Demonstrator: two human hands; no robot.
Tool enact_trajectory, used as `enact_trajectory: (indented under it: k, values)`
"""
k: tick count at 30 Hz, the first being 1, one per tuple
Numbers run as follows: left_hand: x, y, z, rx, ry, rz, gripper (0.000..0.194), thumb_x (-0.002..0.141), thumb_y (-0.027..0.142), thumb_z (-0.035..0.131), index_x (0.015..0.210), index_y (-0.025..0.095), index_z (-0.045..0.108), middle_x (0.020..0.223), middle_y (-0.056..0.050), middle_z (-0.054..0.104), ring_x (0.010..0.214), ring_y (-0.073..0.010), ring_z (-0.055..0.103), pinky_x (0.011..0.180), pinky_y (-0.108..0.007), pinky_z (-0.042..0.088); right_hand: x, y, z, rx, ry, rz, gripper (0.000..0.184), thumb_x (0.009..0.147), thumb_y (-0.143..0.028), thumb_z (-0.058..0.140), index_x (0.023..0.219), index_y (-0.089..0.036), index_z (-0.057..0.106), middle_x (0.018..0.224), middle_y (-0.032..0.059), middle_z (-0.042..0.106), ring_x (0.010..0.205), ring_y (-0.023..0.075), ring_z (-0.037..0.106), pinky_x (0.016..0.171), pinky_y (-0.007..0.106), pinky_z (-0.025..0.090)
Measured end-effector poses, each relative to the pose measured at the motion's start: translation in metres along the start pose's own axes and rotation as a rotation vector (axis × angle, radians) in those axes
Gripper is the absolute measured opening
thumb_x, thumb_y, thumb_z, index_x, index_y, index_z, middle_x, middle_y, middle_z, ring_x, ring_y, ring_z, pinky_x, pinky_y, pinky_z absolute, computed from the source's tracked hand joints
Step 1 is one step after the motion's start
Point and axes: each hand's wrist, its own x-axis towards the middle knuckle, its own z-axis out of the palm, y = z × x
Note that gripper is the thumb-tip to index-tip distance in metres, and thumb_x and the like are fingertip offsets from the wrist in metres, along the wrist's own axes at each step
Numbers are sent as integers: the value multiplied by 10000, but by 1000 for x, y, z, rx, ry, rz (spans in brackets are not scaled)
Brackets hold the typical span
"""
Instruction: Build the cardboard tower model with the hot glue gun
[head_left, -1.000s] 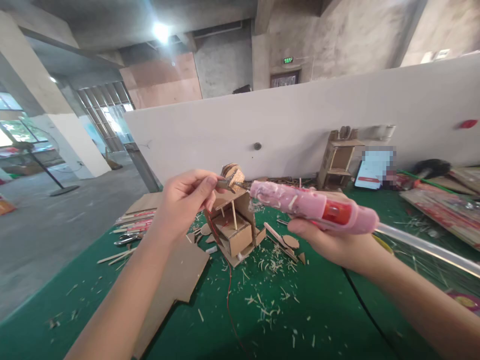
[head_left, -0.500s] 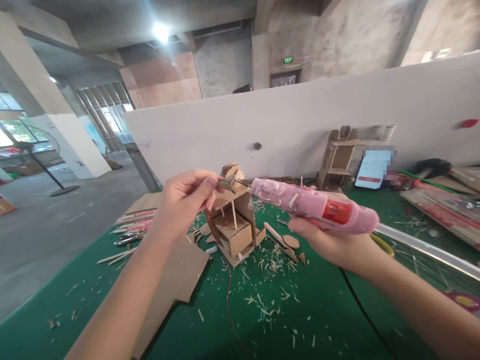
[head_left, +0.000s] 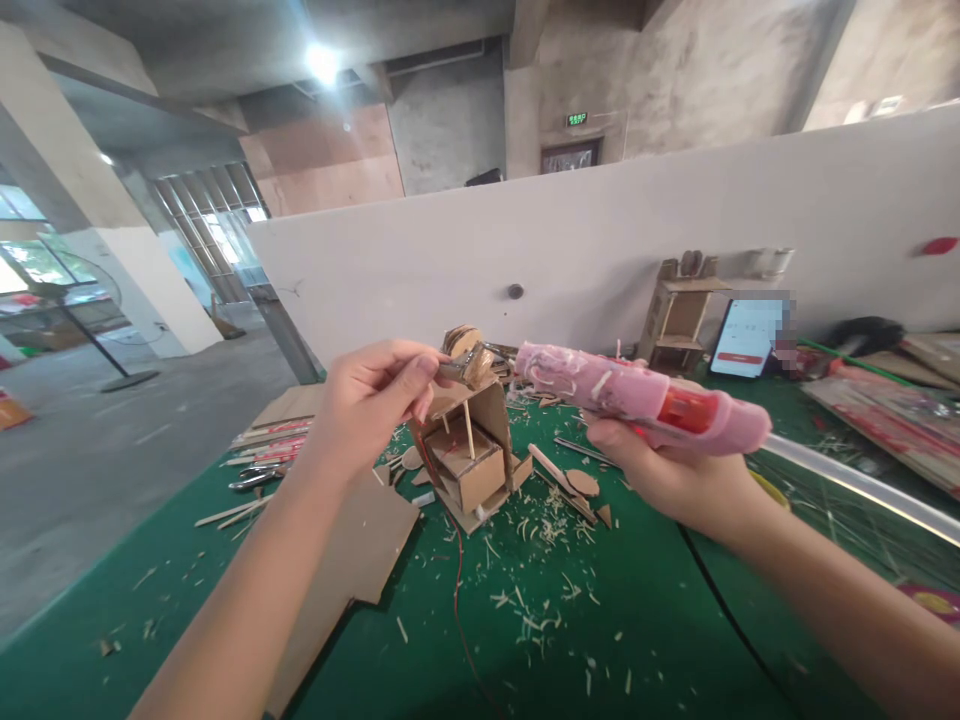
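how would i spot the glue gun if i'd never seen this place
Over the green table, find the person's right hand. It grips the glue gun, whose pink body and clear glue stick set it apart from the brown cardboard box.

The pink glue gun [head_left: 637, 398] tilts, tip pointing up-left.

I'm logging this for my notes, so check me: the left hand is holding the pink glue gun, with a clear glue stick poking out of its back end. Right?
Not quite: the head view shows the right hand holding the pink glue gun, not the left hand. The clear glue stick does poke out of its back end.
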Motion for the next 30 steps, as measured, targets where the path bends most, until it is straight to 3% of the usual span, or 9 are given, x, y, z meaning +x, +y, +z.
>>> enact_trajectory:
  k: [8,14,22,30]
  values:
    - [1,0,2,-34,13,-2,129,849,356,654,840,256,734,506,33,525,457,-64,459,452,-205,340,-3,0,0,-6,-33,62,271,853,-358,576,650,-225,456,555,-60,477,489,98,469,477,219,396]
    - [0,0,1,-90,24,7,118,839,360,667,837,264,735,505,32,537,450,-66,450,438,-215,305,-2,2,0,-1,-1,-6,304,854,-319,580,624,-222,406,531,-77,412,467,81,420,478,212,372]
    - [1,1,2,-42,7,-28,156,822,389,675,821,241,723,483,25,512,445,-90,455,427,-233,300,0,-5,-1,10,-19,47,319,848,-345,584,611,-215,415,534,-64,424,474,88,421,469,227,361]
    - [0,2,4,-100,77,-6,149,806,390,694,815,245,728,533,14,577,446,-75,452,404,-215,295,-3,1,1,-17,-38,45,282,863,-351,569,645,-206,464,552,-50,483,500,96,467,490,229,380]
